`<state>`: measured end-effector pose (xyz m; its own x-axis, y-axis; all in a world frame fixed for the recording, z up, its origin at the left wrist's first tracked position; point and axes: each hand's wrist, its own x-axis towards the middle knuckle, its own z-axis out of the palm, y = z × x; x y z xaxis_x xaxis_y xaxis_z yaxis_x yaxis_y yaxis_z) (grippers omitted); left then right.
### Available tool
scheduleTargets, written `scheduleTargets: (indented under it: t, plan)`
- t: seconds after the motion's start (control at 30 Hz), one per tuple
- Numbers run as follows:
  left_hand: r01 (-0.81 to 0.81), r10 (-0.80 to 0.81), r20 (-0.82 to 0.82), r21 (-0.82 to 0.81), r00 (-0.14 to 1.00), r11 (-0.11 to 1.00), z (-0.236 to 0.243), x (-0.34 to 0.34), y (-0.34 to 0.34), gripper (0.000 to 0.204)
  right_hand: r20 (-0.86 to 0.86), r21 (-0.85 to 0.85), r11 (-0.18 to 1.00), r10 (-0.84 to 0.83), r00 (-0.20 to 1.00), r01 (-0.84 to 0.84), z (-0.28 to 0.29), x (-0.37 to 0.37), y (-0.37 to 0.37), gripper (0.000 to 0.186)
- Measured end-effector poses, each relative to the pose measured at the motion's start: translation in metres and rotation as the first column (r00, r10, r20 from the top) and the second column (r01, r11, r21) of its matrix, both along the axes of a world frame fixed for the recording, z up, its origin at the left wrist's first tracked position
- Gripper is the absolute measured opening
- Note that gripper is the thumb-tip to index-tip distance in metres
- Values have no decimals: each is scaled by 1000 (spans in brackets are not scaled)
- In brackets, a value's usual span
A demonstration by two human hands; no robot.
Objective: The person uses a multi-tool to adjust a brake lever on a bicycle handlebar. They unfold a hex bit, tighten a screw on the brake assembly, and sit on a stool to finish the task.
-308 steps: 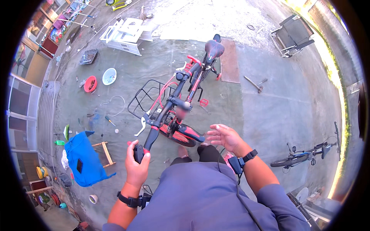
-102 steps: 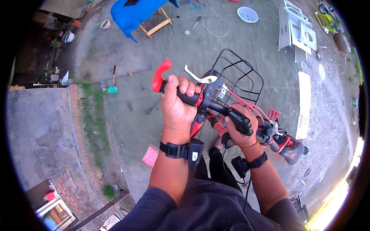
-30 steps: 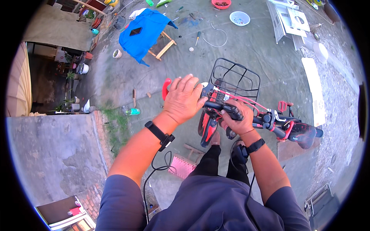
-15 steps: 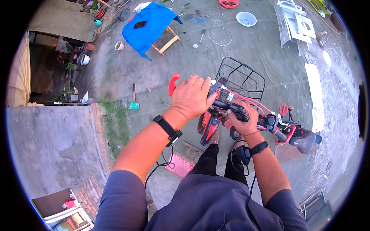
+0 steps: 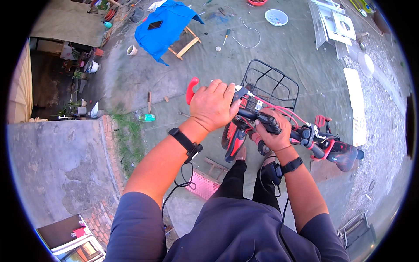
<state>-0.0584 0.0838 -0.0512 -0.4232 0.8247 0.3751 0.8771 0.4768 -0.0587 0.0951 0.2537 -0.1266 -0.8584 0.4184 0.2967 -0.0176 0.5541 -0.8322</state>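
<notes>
A small black and red bicycle [image 5: 301, 136] stands in front of me, its dark saddle [image 5: 342, 157] off to the right. My left hand [image 5: 214, 105] is wrapped over one end of its handlebar, beside a silver and black lever fitting. A curved red piece [image 5: 191, 90] sticks out past that hand. Closer to the middle, my right hand [image 5: 276, 131] is closed round a black ribbed part of the handlebar [image 5: 269, 123]. Beyond both hands is a black wire basket or rack [image 5: 270, 85]. Red cables [image 5: 286, 111] run beside the right hand.
A blue cloth [image 5: 166, 28] with a dark phone covers a wooden-legged stool at the far left. Farther off are a white basin [image 5: 276, 17], a screwdriver [image 5: 227, 36] and a loose cable. A pink patterned panel [image 5: 202, 185] lies by my feet; a wall [image 5: 61, 161] stands left.
Both hands keep their hold on the handlebar. The left hand and red piece have shifted slightly left, and the view has moved a little.
</notes>
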Motion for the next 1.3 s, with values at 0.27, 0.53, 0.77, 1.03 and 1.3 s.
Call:
scheduleTargets:
  t: [0.27,0.53,0.77,1.03,1.3]
  plan:
    - [-9,9,38,-1,999,1000,2,4,0,42,39,-47,999,13,999,-12,4,4,1,30]
    - [7,-48,158,252,986,968,51,44,-4,27,101,-664,747,142,985,-39,19,11,9,20]
    - [-67,157,827,-144,540,987,15,165,-44,24,124,-720,693,176,977,-34,26,50,30,27]
    - [264,300,894,-394,334,880,-20,245,-36,40,210,-591,790,348,914,-165,35,113,69,31]
    - [138,268,942,-298,203,945,-12,269,-15,43,558,-670,742,495,666,10,35,217,78,24]
